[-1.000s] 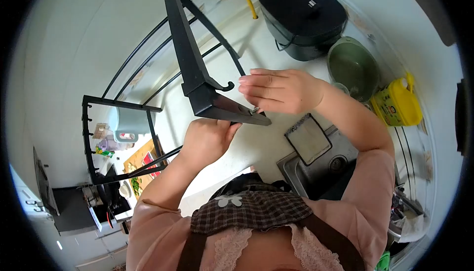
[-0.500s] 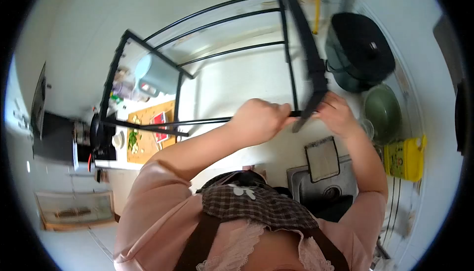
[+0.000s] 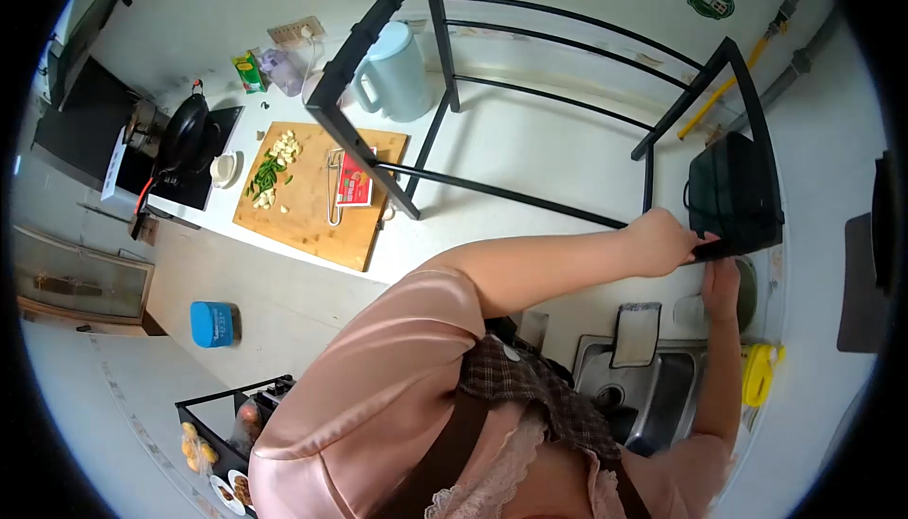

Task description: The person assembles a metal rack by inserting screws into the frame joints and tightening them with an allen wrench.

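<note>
A black metal rack frame [image 3: 534, 199] stands over the white counter, with long rails joining its two end frames. My left hand [image 3: 659, 243] is closed around the lower rail near the right-hand end frame. Just beyond it, my right hand [image 3: 722, 285] reaches up to the underside of the same corner; its fingertips are partly hidden by the frame. Behind the right-hand end frame sits a dark lidded bin-like container [image 3: 728, 188].
A cutting board [image 3: 317, 240] holds chopped food and a red packet, near a light blue pitcher [image 3: 402, 79]. A stove [image 3: 216, 164] with a black pan is at left. The sink [image 3: 676, 396], a cloth-like mat [image 3: 636, 335] and a yellow container [image 3: 759, 375] are at lower right.
The view has swung left, showing more counter and floor. The rack's right end has turned away from me and appears farther right; both hands have stayed at its lower corner.
</note>
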The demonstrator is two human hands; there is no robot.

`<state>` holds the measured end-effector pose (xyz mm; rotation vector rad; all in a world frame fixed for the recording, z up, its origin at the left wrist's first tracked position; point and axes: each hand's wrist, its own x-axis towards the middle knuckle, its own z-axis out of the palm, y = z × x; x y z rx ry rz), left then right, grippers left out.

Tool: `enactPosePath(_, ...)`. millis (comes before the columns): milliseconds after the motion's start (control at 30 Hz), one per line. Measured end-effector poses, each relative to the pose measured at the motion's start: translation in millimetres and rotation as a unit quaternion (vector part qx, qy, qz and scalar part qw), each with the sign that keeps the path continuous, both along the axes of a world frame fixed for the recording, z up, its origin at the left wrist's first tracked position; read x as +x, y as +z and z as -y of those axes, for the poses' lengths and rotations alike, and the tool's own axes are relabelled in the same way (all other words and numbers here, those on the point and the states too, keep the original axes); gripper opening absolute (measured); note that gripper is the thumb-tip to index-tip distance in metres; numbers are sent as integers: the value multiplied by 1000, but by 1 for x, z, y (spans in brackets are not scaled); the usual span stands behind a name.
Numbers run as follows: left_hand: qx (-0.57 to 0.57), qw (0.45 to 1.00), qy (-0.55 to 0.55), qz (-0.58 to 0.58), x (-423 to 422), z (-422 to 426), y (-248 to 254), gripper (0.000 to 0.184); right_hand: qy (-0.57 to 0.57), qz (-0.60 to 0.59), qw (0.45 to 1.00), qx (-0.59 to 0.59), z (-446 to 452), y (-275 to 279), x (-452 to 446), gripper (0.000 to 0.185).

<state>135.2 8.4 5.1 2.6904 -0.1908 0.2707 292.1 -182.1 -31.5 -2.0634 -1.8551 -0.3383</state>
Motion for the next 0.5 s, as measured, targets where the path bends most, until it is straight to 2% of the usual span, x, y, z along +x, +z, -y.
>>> enactPosePath(67, 11, 1000, 3, -5, 2, -2, 3, 32, -43, -83, 995, 28, -8, 15, -18, 28)
enactPosePath(100, 11, 1000, -1, -3, 3, -3, 2, 32, -58, -29, 998, 15, -6, 11, -16, 26)
enactPosePath(133, 12, 1000, -9, 2, 2, -2, 0, 32, -66, -24, 997, 17, 1, 6, -13, 26)
enactPosePath(200, 29, 999, -8, -20, 3, -3, 3, 32, -213, 12, 967, 136, 12, -3, -1, 24)
enactPosePath(233, 43, 997, -5, -57, 1, -2, 9, 35, -267, -130, 941, 162, 17, -11, 5, 22)
enactPosePath(267, 38, 998, -12, -58, -2, 3, 5, 35, -275, -128, 940, 158, 14, -8, -11, 22)
enactPosePath(333, 112, 971, 52, 205, 1, 5, -2, 42, -265, -261, 875, 311, -9, -7, -43, 24)
enactPosePath(367, 113, 971, 49, 207, -7, 3, 11, 42, -265, -319, 829, 376, -13, -17, -51, 28)
enactPosePath(400, 51, 971, 24, 232, -27, 0, 36, 47, -270, -319, 827, 376, -22, -17, -70, 28)
enactPosePath(467, -76, 962, -4, 261, -81, -13, 75, 55, -264, -508, 674, 467, -41, -20, -104, 28)
enactPosePath(500, -112, 929, -6, 352, -102, -27, 70, 56, -270, -509, 667, 472, -42, -30, -106, 28)
